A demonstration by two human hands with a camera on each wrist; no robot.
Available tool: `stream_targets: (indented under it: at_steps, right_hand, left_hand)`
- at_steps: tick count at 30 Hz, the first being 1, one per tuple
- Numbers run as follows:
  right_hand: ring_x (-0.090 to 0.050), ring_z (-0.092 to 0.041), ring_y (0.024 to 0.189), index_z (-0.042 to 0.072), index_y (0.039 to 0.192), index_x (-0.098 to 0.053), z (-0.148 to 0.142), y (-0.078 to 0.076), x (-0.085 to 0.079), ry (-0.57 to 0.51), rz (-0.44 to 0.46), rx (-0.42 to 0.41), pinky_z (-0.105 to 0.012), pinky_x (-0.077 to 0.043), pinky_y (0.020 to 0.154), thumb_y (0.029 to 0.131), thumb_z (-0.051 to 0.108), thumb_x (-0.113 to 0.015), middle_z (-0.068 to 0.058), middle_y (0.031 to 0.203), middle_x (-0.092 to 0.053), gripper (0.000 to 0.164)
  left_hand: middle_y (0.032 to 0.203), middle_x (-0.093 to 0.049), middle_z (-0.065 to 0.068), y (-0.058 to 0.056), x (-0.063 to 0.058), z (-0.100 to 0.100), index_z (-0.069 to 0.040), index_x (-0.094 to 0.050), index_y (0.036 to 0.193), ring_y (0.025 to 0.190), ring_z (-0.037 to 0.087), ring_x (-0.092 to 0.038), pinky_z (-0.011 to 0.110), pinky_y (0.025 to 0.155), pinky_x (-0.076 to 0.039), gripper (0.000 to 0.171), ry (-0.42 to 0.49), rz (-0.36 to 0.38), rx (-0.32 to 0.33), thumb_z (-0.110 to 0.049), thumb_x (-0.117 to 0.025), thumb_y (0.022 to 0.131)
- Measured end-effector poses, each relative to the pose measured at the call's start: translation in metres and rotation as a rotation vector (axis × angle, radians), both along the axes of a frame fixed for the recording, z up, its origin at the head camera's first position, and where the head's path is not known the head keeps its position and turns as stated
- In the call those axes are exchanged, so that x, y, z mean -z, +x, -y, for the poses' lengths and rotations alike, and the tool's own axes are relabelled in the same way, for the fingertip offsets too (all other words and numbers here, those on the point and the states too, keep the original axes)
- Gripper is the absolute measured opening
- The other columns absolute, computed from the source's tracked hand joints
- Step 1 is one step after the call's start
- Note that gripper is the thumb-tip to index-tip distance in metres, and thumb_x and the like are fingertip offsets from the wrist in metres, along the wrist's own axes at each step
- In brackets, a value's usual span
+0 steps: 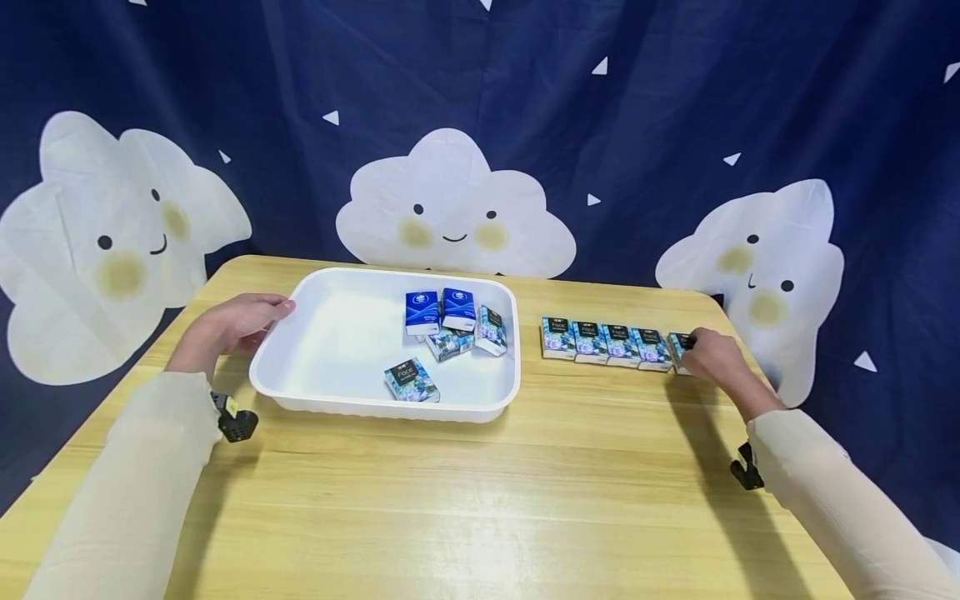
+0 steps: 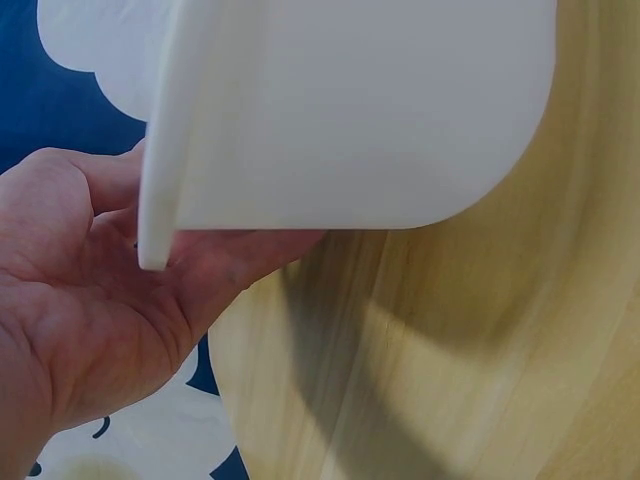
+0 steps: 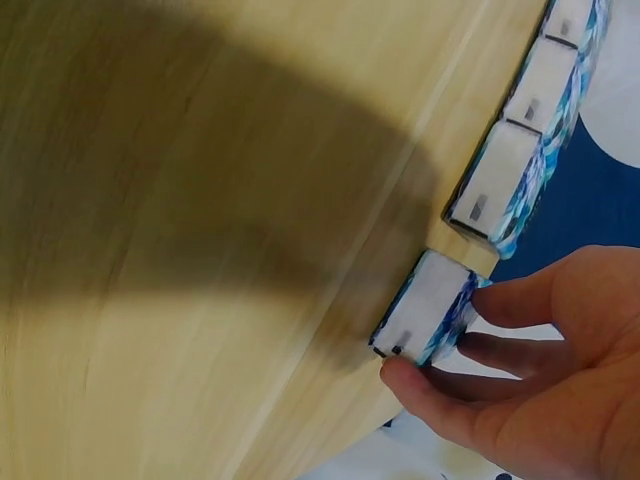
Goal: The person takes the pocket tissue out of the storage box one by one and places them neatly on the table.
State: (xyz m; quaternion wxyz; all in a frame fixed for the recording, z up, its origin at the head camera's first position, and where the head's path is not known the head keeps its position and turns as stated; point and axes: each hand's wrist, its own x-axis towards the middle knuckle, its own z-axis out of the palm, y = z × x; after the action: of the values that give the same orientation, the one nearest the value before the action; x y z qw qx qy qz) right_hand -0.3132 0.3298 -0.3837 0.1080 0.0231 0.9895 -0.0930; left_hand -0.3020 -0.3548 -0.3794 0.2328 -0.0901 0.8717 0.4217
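Observation:
My left hand point(image 1: 243, 321) holds the left rim of a white plastic tray point(image 1: 322, 410), and in the left wrist view its fingers reach beneath the tray. Inside the tray's right half lie two blue tissue packs point(image 1: 422, 313) and three floral ones marked "Face" point(image 1: 412, 381). At the right, my right hand point(image 1: 716, 358) pinches a floral tissue pack point(image 3: 425, 305) between thumb and fingers. That pack sits at the right end of a row of similar floral packs point(image 1: 618, 344), a small gap away from its neighbour.
The light wooden table point(image 1: 465, 500) stretches in front of the tray and the row. Behind it hangs a dark blue curtain point(image 1: 487, 75) with smiling white clouds. The table's right edge runs close to my right hand.

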Motion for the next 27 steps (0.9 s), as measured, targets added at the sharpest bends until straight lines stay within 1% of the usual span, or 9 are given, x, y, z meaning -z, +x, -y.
stream_targets:
  at_steps: [3, 7, 12, 19, 27]
  right_hand:
    - [-0.053, -0.039, 0.086, -0.019, 0.130, -0.046, 0.0018, -0.0004, 0.0018, -0.005, -0.008, 0.003, -0.046, -0.046, 0.073, 0.087, 0.006, -0.042, -0.038, 0.117, -0.057, 0.050]
    - [-0.056, -0.046, 0.098, -0.020, 0.137, -0.042, 0.0046, 0.0003, 0.0023, -0.008, -0.018, 0.004, -0.053, -0.049, 0.081, 0.088, 0.006, -0.042, -0.041, 0.127, -0.054, 0.056]
    - [-0.056, -0.051, 0.104, -0.019, 0.137, -0.044, 0.0076, 0.0015, 0.0027, -0.012, -0.031, -0.004, -0.056, -0.049, 0.087, 0.087, 0.007, -0.043, -0.041, 0.128, -0.054, 0.056]
    - [-0.055, -0.052, 0.107, -0.019, 0.136, -0.045, 0.0081, 0.0021, 0.0044, -0.018, -0.040, -0.011, -0.057, -0.048, 0.088, 0.087, 0.008, -0.043, -0.041, 0.128, -0.054, 0.056]
    - [-0.054, -0.049, 0.105, -0.018, 0.140, -0.041, 0.0057, 0.0002, 0.0040, -0.030, -0.027, -0.007, -0.053, -0.048, 0.083, 0.088, 0.008, -0.042, -0.041, 0.132, -0.051, 0.058]
  left_hand:
    - [0.148, -0.039, 0.026, -0.0002, 0.0000, 0.0003, -0.001, -0.011, 0.162, 0.115, 0.031, -0.054, 0.033, 0.082, -0.052, 0.069, -0.004, 0.006, -0.005, -0.044, -0.029, 0.111]
    - [0.150, -0.037, 0.025, -0.0008, 0.0000, 0.0003, -0.002, -0.010, 0.162, 0.119, 0.033, -0.050, 0.032, 0.082, -0.051, 0.070, -0.009, 0.018, -0.016, -0.046, -0.029, 0.110]
    - [0.150, -0.037, 0.025, -0.0012, 0.0008, 0.0003, -0.003, -0.010, 0.162, 0.118, 0.033, -0.050, 0.031, 0.082, -0.050, 0.071, -0.013, 0.015, -0.015, -0.046, -0.029, 0.110]
    - [0.149, -0.038, 0.026, 0.0000, 0.0000, -0.0003, -0.002, -0.010, 0.162, 0.116, 0.032, -0.053, 0.032, 0.082, -0.051, 0.070, -0.010, 0.006, -0.007, -0.046, -0.029, 0.110]
    - [0.147, -0.040, 0.026, 0.0004, -0.0009, -0.0010, -0.002, -0.011, 0.162, 0.112, 0.030, -0.055, 0.033, 0.081, -0.052, 0.068, -0.009, 0.003, -0.004, -0.044, -0.028, 0.111]
